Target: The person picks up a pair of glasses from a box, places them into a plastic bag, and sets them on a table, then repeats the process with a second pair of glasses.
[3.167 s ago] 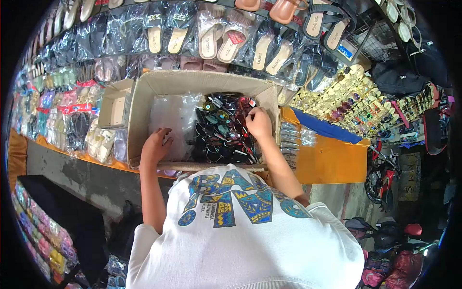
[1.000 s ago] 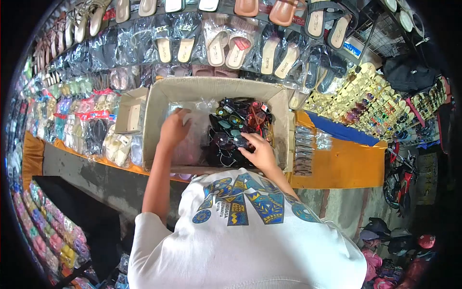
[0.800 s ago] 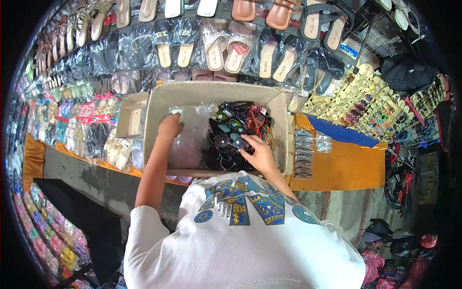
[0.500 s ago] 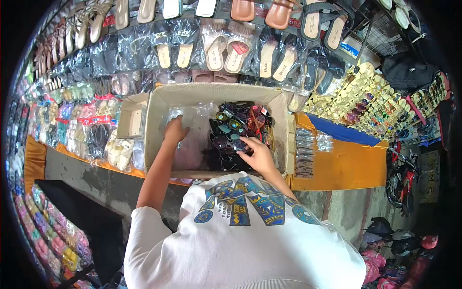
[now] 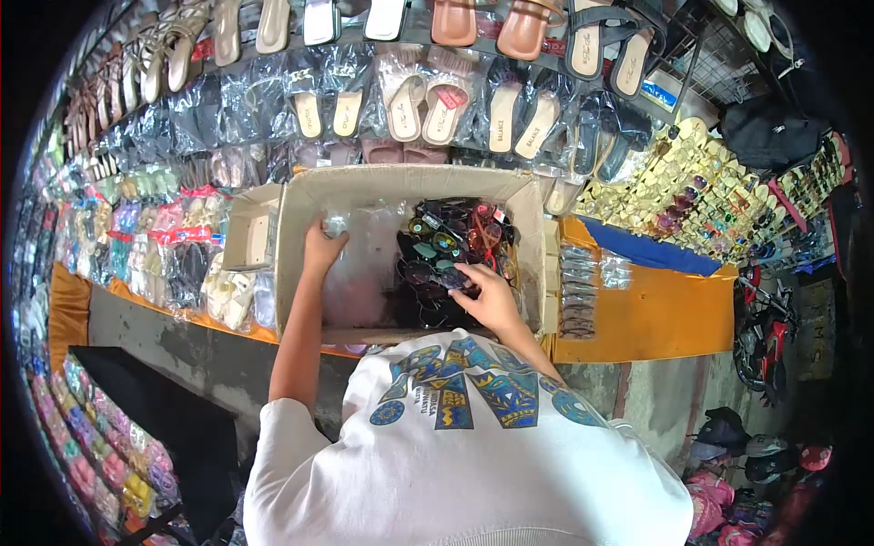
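An open cardboard box (image 5: 305,182) stands in front of me. A pile of sunglasses (image 5: 437,244) fills its right side, and clear plastic bags (image 5: 369,259) lie in its left side. My left hand (image 5: 323,247) is at the box's left side, its fingers around a bit of clear plastic. Over the sunglasses pile, my right hand (image 5: 487,296) pinches a dark pair of sunglasses (image 5: 452,278) between thumb and fingers.
A small carton (image 5: 252,229) adjoins the box on the left. Packed sunglasses (image 5: 578,291) line the orange cloth (image 5: 646,314) at right. Wrapped sandals (image 5: 423,100) hang behind. A board of glasses (image 5: 692,182) and a black bag (image 5: 772,136) are at back right.
My left hand has shifted slightly left and its fingers have drawn closer together. My right hand stays at nearly the same place over the pile. The view has moved a little.
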### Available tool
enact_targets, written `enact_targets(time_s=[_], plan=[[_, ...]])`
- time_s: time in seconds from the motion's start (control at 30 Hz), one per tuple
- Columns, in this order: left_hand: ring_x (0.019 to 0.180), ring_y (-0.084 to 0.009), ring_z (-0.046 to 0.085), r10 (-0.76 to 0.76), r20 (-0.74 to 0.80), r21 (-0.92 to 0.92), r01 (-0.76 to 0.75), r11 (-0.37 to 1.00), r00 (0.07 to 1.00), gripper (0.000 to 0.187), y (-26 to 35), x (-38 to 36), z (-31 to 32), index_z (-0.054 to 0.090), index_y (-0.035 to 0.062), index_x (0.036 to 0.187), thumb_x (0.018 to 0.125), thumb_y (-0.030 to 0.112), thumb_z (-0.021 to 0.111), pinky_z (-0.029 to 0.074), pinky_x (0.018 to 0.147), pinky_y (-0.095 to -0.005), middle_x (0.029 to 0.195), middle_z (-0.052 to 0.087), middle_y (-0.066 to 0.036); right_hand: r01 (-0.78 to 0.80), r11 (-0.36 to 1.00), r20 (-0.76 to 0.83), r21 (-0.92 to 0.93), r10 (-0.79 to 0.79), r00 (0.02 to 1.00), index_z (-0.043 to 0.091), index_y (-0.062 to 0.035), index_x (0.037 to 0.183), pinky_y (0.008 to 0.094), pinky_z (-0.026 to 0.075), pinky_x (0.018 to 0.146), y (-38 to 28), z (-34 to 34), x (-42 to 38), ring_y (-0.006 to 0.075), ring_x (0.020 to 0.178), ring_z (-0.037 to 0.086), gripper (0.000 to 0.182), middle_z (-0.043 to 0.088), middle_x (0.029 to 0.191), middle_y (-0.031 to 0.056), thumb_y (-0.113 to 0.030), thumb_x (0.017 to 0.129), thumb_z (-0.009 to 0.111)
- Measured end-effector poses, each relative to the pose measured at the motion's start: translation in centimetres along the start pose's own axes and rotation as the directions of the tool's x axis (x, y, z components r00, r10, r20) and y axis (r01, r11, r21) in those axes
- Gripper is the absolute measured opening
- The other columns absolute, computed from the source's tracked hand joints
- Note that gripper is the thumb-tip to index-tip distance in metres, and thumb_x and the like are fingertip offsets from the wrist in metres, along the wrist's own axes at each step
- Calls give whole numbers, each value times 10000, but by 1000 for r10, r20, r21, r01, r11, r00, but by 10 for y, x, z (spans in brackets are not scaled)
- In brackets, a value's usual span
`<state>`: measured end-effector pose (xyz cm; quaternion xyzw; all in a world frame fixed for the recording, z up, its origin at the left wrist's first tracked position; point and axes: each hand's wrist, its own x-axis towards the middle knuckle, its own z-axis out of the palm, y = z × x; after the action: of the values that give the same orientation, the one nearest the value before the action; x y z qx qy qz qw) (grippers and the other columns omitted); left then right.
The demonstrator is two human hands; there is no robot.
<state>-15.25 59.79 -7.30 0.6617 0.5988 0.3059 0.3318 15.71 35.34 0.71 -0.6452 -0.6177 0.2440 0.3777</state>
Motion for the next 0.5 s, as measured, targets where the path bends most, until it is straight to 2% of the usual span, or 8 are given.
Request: enact_targets(time_s=[0.13,0.2,0.23,0.3,0.33,0.4,0.43,0.5], plan=[[839,-222,672,-103,12,-194,104,975,995,733,9,-2,-6,524,-108,1399,775,150,811,542,746,-330,1098,664,-156,-34,999,12,-11,34,999,675,-73,1279,375,548,781,-1,-2,0,264,847,693,502,678,1031,126,-157,806,820],[870,-212,677,-222,245,-563,325,760,944,684,13,-3,-11,504,-150,1390,844,147,789,568,761,-322,1121,668,-148,5,1000,1,-26,-5,1000,675,-71,1276,379,546,785,1,-1,1,271,851,691,498,679,1037,130,-155,807,818],[870,-212,677,-222,244,-564,325,760,944,684,17,-6,-11,504,-150,1390,844,147,789,568,761,-322,1121,668,-148,6,1000,1,-26,-6,1000,675,-71,1276,379,546,785,1,-1,0,271,851,691,498,679,1037,130,-155,807,818],[882,-227,686,-276,298,-753,402,520,914,646,24,-12,-8,500,-138,1404,903,172,768,602,829,-369,1203,649,-172,26,1000,-28,17,-26,999,674,-66,1274,383,546,792,-1,-1,0,281,859,688,497,679,1041,132,-157,807,818],[882,-227,686,-275,298,-754,402,519,914,646,22,-13,-6,500,-138,1404,903,172,768,602,829,-369,1203,649,-172,27,1000,-28,15,-26,999,674,-66,1274,383,546,792,-1,-1,0,281,859,688,497,679,1041,132,-157,807,818],[995,-276,697,-336,438,-769,541,340,834,762,20,-17,0,403,-125,1471,919,233,787,619,891,-439,1327,589,-225,27,999,-39,-24,-28,999,672,-60,1277,386,546,798,-2,-2,0,293,873,684,499,679,1043,137,-158,808,815],[995,-276,697,-337,438,-770,541,338,833,762,21,-20,3,403,-125,1471,919,233,787,619,891,-439,1327,589,-225,27,999,-36,-25,-28,999,672,-60,1277,386,546,798,-2,-2,0,293,873,684,499,679,1043,137,-158,808,815],[1139,-373,667,-437,558,-715,676,178,705,974,28,-32,13,200,-111,1556,914,304,804,600,940,-499,1457,477,-278,41,999,-41,-36,-42,998,671,-59,1280,389,546,809,-2,-2,0,300,883,682,502,680,1051,142,-160,809,813]])
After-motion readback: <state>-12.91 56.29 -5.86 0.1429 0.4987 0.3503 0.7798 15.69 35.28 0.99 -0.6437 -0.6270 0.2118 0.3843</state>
